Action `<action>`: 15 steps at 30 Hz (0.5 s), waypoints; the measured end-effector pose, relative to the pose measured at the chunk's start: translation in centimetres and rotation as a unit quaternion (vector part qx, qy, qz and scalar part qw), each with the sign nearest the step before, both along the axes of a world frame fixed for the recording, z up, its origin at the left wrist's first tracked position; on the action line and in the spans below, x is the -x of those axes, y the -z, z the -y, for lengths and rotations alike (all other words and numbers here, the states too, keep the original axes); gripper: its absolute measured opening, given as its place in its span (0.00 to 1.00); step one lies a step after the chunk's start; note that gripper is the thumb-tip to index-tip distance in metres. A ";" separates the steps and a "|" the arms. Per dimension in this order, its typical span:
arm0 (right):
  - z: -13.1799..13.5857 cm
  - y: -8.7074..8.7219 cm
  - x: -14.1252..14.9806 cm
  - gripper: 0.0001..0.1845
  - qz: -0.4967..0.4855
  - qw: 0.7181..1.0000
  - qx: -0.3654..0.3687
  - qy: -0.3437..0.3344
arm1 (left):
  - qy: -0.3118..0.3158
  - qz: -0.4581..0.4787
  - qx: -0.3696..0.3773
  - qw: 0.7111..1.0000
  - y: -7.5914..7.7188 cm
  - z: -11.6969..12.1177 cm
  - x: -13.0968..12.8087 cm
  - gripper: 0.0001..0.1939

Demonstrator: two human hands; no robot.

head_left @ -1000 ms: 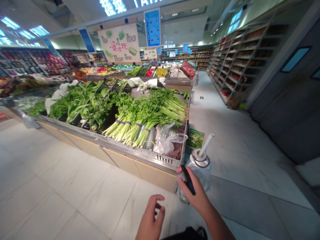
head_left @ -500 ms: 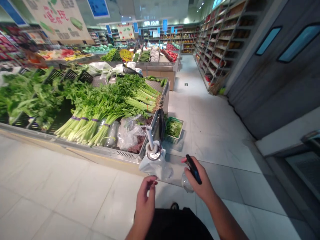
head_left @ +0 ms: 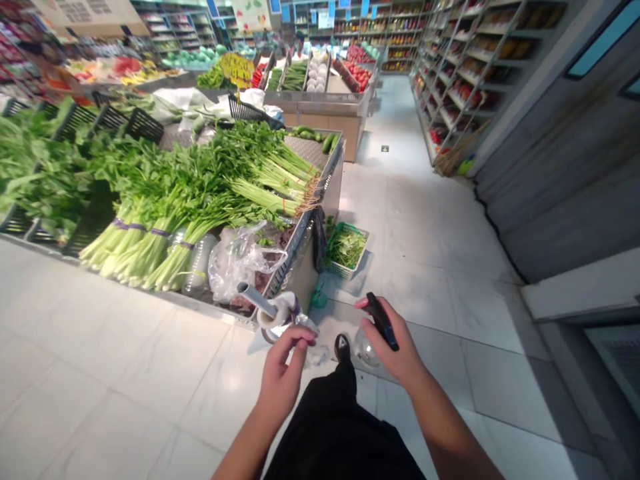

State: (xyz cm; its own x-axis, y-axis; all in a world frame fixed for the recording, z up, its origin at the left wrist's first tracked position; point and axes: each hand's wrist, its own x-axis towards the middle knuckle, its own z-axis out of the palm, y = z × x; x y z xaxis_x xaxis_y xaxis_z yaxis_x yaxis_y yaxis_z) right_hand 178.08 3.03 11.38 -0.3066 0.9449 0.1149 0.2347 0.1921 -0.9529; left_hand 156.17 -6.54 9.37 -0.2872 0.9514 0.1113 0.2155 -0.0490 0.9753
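My right hand is wrapped round a spray bottle with a black trigger head and a clear, rounded body beneath it. My left hand hangs in front of me with loosely curled fingers, a gap showing between thumb and fingers, and nothing visible in it. Just beyond it, a roll of plastic bags sits on a grey post at the corner of the vegetable stand; its loose film is partly covered by my fingers. Bunches of celery and a clear plastic bag lie on the stand.
A green-rimmed basket of leafy greens stands on the floor beside the stand, near a green object. An aisle runs ahead between a farther produce stand and tall shelves. Grey doors are on the right.
My view has tilted down and come nearer the stand's corner, and a shoe and trouser leg show ahead. The bag roll now appears lower and further left. The spray bottle stays in my right hand.
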 end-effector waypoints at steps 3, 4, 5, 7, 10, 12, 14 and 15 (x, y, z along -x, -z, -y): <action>-4.2 -0.3 -0.7 0.11 0.020 1.000 -0.013 -0.018 | 0.023 0.007 -0.019 1.000 -0.2 -3.9 -0.4 0.13; -5.6 -0.5 -1.0 0.11 0.029 0.999 -0.015 -0.022 | 0.029 0.009 -0.022 0.999 -0.4 -5.3 -0.5 0.13; -7.0 -0.6 -1.3 0.11 0.036 0.999 -0.015 -0.023 | 0.033 0.011 -0.022 0.999 -0.6 -6.7 -0.6 0.13; -9.7 -1.0 -1.9 0.11 0.046 0.999 -0.005 -0.017 | 0.038 0.012 -0.022 0.999 -1.0 -9.5 -0.8 0.13; -13.3 -1.4 -3.0 0.10 0.053 0.999 0.001 0.005 | 0.037 0.014 -0.027 0.999 -1.7 -13.4 -1.3 0.13; -15.4 -1.3 -3.7 0.11 0.053 0.998 -0.006 0.027 | 0.023 0.014 -0.030 0.999 -2.0 -15.5 -1.5 0.13; -17.3 -0.9 -4.3 0.12 0.053 0.998 -0.009 0.045 | 0.005 0.015 -0.030 0.999 -2.0 -17.1 -1.6 0.13; -18.3 -0.7 -4.5 0.12 0.054 0.997 -0.006 0.051 | -0.004 0.016 -0.029 0.999 -1.9 -17.7 -1.5 0.13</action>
State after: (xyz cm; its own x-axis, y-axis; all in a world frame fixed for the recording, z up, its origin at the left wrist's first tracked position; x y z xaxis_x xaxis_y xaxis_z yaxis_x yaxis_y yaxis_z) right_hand 182.53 21.29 12.04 -0.2207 0.9705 0.0972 0.3545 0.1727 -0.9190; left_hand 157.71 11.19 11.23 -0.3000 0.9410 0.1567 0.1853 -0.1037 0.9772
